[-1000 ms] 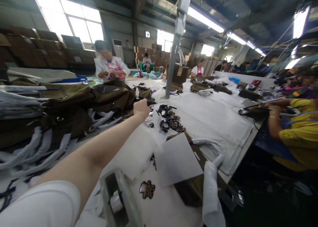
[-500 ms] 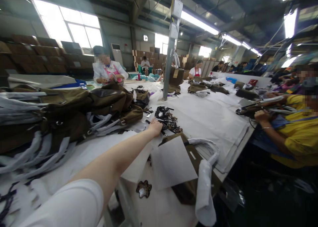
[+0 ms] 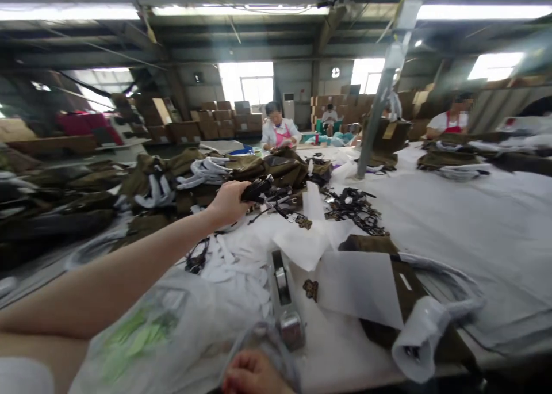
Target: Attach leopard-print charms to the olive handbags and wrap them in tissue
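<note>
The left hand [image 3: 230,203] has its fingers closed around a black strap bundle [image 3: 256,190], whose long axis runs out of them rightward and slightly away from the wearer. A pile of dark cords [image 3: 356,210] lies on the white-covered bench [image 3: 431,221], well to the right of those fingers. The right hand [image 3: 254,372] is the farther from the bundle, its curled fingers just short of the tape dispenser [image 3: 290,319]; whether they grasp anything, I cannot tell.

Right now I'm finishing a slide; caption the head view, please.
The left hand grips a dark bundle near olive bags, the right hand curled near a tape dispenser.
</note>
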The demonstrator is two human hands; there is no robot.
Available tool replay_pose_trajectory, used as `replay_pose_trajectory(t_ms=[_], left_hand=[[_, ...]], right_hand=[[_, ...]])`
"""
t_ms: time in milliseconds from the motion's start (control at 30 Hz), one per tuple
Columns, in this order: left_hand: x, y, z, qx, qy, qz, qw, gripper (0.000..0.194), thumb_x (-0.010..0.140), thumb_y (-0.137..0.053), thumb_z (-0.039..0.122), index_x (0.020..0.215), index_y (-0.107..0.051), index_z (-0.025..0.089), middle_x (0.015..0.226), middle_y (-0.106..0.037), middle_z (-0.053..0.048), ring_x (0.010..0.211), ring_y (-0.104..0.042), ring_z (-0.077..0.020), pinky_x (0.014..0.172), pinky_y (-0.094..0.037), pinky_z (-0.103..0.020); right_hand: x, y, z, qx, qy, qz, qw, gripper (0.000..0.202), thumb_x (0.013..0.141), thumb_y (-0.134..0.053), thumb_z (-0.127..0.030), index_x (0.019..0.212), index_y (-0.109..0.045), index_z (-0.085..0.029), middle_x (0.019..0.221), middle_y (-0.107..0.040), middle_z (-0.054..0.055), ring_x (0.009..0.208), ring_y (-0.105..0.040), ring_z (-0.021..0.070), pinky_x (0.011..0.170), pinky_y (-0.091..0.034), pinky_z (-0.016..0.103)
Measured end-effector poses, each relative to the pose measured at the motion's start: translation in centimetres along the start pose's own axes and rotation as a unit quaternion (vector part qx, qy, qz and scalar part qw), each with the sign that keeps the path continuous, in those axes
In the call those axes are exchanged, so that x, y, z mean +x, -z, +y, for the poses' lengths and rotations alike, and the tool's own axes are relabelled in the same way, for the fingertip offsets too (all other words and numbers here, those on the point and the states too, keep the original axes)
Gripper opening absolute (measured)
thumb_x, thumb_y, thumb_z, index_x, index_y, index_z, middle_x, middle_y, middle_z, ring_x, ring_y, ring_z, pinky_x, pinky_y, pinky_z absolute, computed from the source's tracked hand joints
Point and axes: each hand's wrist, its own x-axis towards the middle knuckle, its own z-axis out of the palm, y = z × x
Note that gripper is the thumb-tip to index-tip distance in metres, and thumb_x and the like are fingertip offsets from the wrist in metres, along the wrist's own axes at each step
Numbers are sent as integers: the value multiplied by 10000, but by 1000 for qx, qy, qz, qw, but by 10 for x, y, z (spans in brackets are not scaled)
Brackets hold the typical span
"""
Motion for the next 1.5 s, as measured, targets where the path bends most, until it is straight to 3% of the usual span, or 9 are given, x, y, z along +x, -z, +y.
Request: replay_pose_trajectory(t_ms=[100, 233, 467, 633, 900, 1067, 1233, 1367, 1500], left_hand=[[-48, 31, -42, 58, 60, 14, 996, 238, 689, -595, 275, 885, -688, 179, 851, -698, -49, 903, -636, -261, 853, -465, -322], [-113, 44, -96, 53, 149, 5, 987, 297, 659, -595, 289, 920, -700, 194, 921, -712, -75, 988, -629, -297, 923, -439, -353], [-198, 23, -177, -54, 312, -2, 949, 321, 613, -695, 437, 823, -725, 197, 806, -734, -72, 851, -669, -301, 760, -479, -334], [-227, 6, -202, -171, 371, 38, 912, 471, 560, -737, 566, 778, -728, 148, 646, -699, -42, 667, -648, -233, 620, -478, -290], [-249, 54, -193, -213, 346, 162, 899, 471, 727, -642, 527, 970, -713, 130, 839, -735, -65, 827, -644, -242, 763, -491, -312], [-288, 72, -158, -132, 230, 162, 951, 330, 754, -653, 384, 1003, -704, 174, 955, -732, -52, 935, -642, -257, 887, -465, -344], [-351, 18, -117, -109, -5, 16, 994, 289, 752, -662, 183, 1040, -683, 163, 1005, -740, -80, 953, -669, -233, 1046, -398, -399], [-392, -35, -101, -128, 31, -106, 986, 337, 688, -738, 146, 1022, -689, 160, 1002, -738, -112, 955, -667, -276, 932, -483, -413], [-402, -54, -92, -178, 145, -68, 971, 306, 683, -739, 149, 986, -693, 155, 1002, -730, -125, 973, -657, -304, 899, -499, -428]], right_hand=[[-5, -4, 4, 64, 3, 36, 997, 472, 628, -747, -615, 679, -582, -176, 486, -466, -63, 377, -235, 44, 420, -123, 212], [-15, -9, -3, 65, 7, 46, 997, 386, 674, -757, -518, 701, -575, -179, 506, -451, -70, 398, -195, 44, 436, -87, 230], [-19, -13, -7, 32, 6, 69, 997, 373, 716, -726, -530, 707, -557, -197, 526, -424, -72, 402, -131, 45, 448, -63, 243], [-20, -17, -6, 48, 13, 91, 995, 340, 723, -752, -483, 694, -570, -197, 539, -419, -64, 420, -111, 48, 434, -72, 248], [-27, -32, -1, 76, 24, 125, 989, 363, 704, -804, -405, 651, -540, -162, 526, -400, -81, 403, -131, 12, 379, -73, 187], [-46, -71, -4, 90, 0, 73, 993, 336, 751, -772, -400, 682, -558, -151, 498, -406, -88, 357, -146, -5, 350, -79, 165], [-50, -117, -6, 40, -47, 21, 998, 302, 799, -734, -387, 712, -602, -129, 474, -431, -68, 373, -209, 9, 368, -104, 168], [-44, -134, 1, 22, -79, 29, 996, 293, 801, -728, -392, 735, -621, -127, 495, -465, -60, 377, -216, 11, 365, -105, 174], [-37, -141, 2, 4, -96, 41, 995, 297, 810, -716, -403, 743, -621, -129, 500, -456, -67, 370, -201, 9, 362, -87, 179]])
